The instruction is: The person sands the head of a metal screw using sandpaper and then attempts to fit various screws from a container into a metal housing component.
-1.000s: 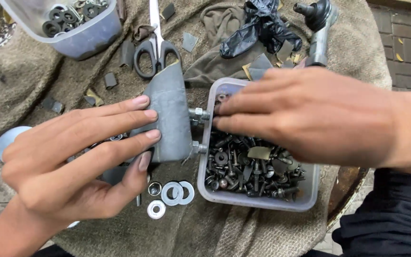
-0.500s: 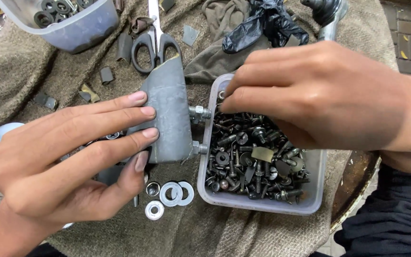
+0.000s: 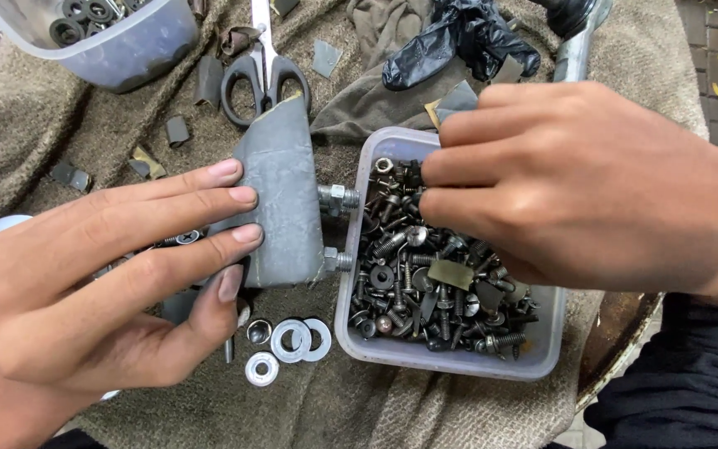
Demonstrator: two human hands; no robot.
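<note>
Rubber sheet [image 3: 280, 199], grey and curved, sits at the middle of the brown cloth [image 3: 27, 125] with two bolts [image 3: 336, 199] poking out of its 3 o'clock edge. Left hand [image 3: 101, 283] lies at its 9 o'clock, fingers stretched flat and pressing on it, nothing clenched. Loose washers [image 3: 292, 339] rest at 6 o'clock of the sheet, scissors [image 3: 263, 75] at 12 o'clock. At 3 o'clock stands a clear tub [image 3: 442, 357] of screws; right hand [image 3: 575, 183] hovers over it, fingertips pinched among them, though I cannot tell whether it grips one
</note>
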